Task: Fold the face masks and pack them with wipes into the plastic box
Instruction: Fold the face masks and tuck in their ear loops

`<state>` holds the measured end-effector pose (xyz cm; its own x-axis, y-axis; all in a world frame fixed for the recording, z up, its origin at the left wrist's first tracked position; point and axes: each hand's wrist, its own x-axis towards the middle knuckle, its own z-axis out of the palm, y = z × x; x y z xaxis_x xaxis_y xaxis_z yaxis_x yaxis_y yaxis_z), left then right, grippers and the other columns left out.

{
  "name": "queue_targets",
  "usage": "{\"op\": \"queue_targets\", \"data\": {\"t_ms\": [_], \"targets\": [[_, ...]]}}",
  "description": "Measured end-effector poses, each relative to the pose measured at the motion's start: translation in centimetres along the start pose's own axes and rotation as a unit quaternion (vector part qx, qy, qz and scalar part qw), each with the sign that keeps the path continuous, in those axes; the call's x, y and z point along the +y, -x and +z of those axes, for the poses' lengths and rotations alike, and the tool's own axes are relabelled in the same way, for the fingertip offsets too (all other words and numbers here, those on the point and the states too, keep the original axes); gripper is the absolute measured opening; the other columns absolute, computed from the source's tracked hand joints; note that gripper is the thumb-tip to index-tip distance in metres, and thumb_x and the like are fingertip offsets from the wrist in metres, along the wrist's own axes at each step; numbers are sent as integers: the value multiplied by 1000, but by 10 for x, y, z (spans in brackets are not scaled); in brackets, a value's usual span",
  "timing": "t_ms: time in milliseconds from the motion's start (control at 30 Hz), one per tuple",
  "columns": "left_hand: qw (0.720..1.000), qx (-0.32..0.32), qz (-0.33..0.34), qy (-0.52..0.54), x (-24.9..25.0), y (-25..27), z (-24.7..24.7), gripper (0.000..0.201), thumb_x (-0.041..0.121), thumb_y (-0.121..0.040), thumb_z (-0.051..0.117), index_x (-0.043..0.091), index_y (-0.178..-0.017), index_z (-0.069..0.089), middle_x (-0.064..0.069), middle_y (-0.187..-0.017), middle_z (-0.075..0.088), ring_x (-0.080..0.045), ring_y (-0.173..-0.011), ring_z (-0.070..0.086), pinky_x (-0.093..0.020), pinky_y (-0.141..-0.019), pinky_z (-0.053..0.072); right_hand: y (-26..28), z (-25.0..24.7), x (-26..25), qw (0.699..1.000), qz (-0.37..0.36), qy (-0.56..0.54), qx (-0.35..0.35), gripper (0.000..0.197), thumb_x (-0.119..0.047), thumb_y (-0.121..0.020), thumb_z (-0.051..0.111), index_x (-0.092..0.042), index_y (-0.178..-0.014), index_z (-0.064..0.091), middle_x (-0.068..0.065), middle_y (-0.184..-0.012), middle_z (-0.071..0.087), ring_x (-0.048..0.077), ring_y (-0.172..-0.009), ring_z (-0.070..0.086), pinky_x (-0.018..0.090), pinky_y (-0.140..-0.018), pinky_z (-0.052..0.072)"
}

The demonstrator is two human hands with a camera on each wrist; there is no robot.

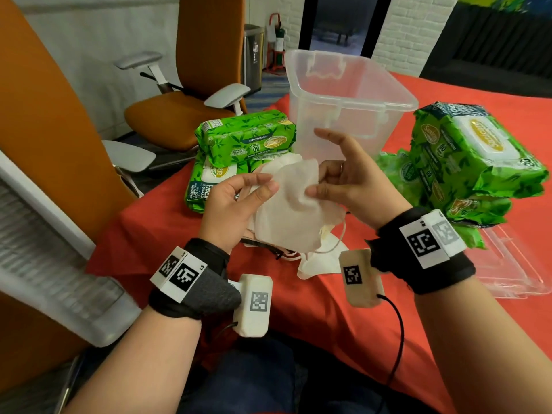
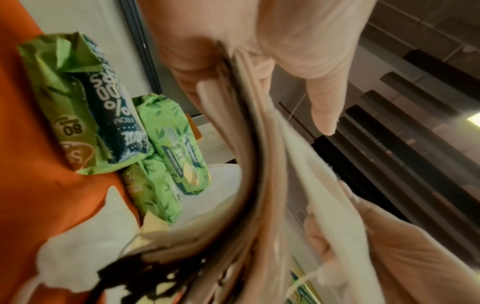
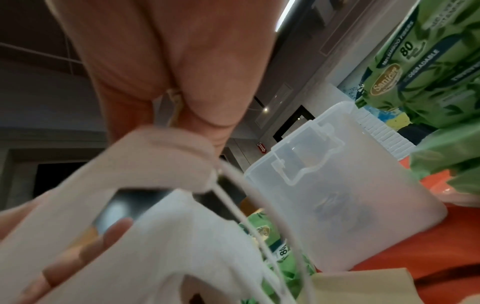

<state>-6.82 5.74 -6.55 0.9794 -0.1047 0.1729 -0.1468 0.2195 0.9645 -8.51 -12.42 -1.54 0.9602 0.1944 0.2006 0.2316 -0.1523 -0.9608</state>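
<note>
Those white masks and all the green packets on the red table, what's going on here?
A person is folding a white face mask, held up between the left hand and right hand above more masks on the red tablecloth. Green wipe packs sit in two piles, one on the left and one on the right. The clear plastic box stands behind, apparently empty so far, its lid lying at the right.

Materials and finishes

Face mask (image 1: 294, 201): soft matt white non-woven cloth, thin elastic loops. Plastic box (image 1: 349, 97): translucent, smooth, faintly frosted plastic. Wipes packs (image 1: 475, 162): glossy, crinkled green printed film. Tablecloth (image 1: 328, 309): matt red cloth. Chair (image 1: 179, 115): orange fabric, grey plastic armrests.
</note>
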Motion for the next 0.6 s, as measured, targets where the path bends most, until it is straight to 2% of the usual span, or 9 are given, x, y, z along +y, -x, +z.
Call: {"op": "queue_targets", "data": {"t_ms": [100, 167, 267, 333, 400, 500, 600], "targets": [[999, 11, -26, 16, -1, -1, -2, 14, 34, -57, 77, 28, -69, 71, 12, -74, 69, -13, -83, 62, -31, -72, 51, 1, -1, -4, 999, -2, -21, -25, 79, 10, -68, 69, -25, -129, 33, 3, -65, 50, 6, -55, 51, 15, -57, 46], [999, 1, -34, 26, 0, 0, -1, 16, 30, -58, 76, 25, -72, 70, 11, -74, 69, -11, -77, 64, -28, -66, 53, -1, 1, -4, 1000, -1, -3, -17, 78, 4, -66, 70, -26, -129, 33, 5, -67, 49, 9, -58, 50, 18, -59, 45], [999, -16, -19, 27, 1, 2, 5, 21, 8, -67, 77, 17, -82, 65, 6, -86, 70, -4, -77, 65, -21, -72, 55, -6, 5, 0, 999, 6, 38, 25, 79, 11, -73, 68, -18, -135, 29, 4, -67, 48, 7, -57, 48, 15, -59, 44], [1000, -19, -4, 0, 2, 4, 6, 25, -3, -73, 72, 17, -87, 64, 2, -92, 67, -2, -78, 64, -19, -75, 54, -7, 7, 4, 997, 14, 51, 58, 76, 11, -75, 67, -15, -136, 30, 3, -68, 48, 10, -59, 47, 16, -59, 44], [1000, -20, 6, -19, 1, 3, 6, 27, -5, -75, 69, 18, -88, 63, 1, -94, 66, -3, -80, 63, -20, -77, 54, -9, 9, 9, 994, 19, 66, 85, 75, 8, -74, 69, -14, -136, 33, 1, -68, 49, 11, -59, 47, 17, -58, 42], [999, -20, 13, -21, 1, 3, 5, 26, -8, -76, 67, 17, -84, 62, -3, -98, 65, 0, -80, 63, -17, -78, 53, -10, 10, 13, 989, 21, 95, 113, 70, 2, -73, 73, -11, -133, 39, 2, -68, 52, 16, -63, 50, 26, -62, 43], [999, -25, 22, -19, 0, 3, 6, 27, -11, -76, 66, 15, -84, 61, -3, -103, 64, -4, -91, 62, -19, -85, 52, -10, 11, 15, 983, 23, 122, 135, 55, -6, -71, 77, -13, -120, 54, 0, -67, 54, 15, -59, 51, 28, -60, 41]]}}
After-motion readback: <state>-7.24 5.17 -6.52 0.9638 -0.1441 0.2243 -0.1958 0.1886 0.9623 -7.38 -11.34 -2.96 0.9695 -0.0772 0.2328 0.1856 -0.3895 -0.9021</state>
